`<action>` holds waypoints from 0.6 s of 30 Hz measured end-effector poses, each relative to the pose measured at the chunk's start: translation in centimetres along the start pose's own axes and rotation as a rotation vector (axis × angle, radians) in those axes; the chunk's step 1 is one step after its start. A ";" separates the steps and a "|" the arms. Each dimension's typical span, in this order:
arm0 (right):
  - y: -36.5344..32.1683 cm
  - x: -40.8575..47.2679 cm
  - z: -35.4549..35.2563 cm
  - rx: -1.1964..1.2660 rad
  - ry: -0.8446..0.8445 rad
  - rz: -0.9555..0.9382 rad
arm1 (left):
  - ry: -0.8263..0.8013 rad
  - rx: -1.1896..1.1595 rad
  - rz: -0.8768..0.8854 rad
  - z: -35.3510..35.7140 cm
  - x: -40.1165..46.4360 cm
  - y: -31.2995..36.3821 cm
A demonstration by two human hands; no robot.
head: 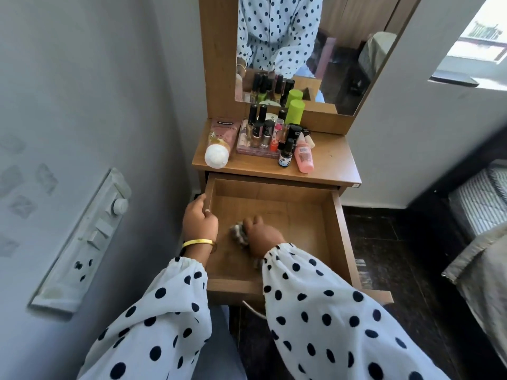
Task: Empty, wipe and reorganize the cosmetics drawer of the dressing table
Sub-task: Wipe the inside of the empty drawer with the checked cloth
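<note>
Two bare hands work the pulled-out wooden drawer [338, 229] of the dressing table: the left hand [199, 220] grips its left wall, the right hand [260, 234] clutches a mottled grey-brown cloth [238, 233] near the drawer's front-left corner; bottles and tubes of cosmetics [274, 133] crowd the tabletop's rear, and a hard shove could, I reckon, topple them; the right sleeve hides the cloth's tail and the drawer's front edge.
</note>
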State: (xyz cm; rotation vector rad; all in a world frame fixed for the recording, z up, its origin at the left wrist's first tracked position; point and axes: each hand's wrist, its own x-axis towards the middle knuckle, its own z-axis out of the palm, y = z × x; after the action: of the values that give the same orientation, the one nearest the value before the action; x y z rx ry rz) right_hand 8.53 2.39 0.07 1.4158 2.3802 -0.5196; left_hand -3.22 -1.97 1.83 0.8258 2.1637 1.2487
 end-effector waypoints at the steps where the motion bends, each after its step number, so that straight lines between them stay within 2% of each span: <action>1: 1.0 0.0 -0.3 -0.029 0.030 0.042 | -0.009 0.011 -0.005 -0.1 -0.1 0.0; 5: 5.3 -0.5 -1.3 -0.088 0.067 0.241 | -0.053 0.044 -0.047 -0.4 -0.1 0.0; 7: 6.9 -1.2 -1.3 -0.092 0.037 0.336 | -0.074 0.066 -0.057 -0.5 -0.1 -0.1; 11: 8.0 -2.5 -0.4 -0.033 -0.066 0.395 | -0.115 0.085 -0.087 -0.9 -0.1 -0.1; 14: 7.9 -3.6 -0.1 -0.041 -0.108 0.361 | -0.163 0.083 -0.109 -1.2 0.5 -0.3; 18: 6.6 -4.9 -0.8 -0.096 -0.106 0.193 | -0.213 0.004 -0.139 -1.5 1.1 -0.8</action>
State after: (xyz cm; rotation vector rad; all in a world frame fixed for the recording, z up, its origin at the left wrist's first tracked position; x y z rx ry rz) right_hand 16.49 1.93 2.02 1.5157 2.1289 -0.4131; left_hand -5.25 -2.34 1.66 0.7594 2.0165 1.0384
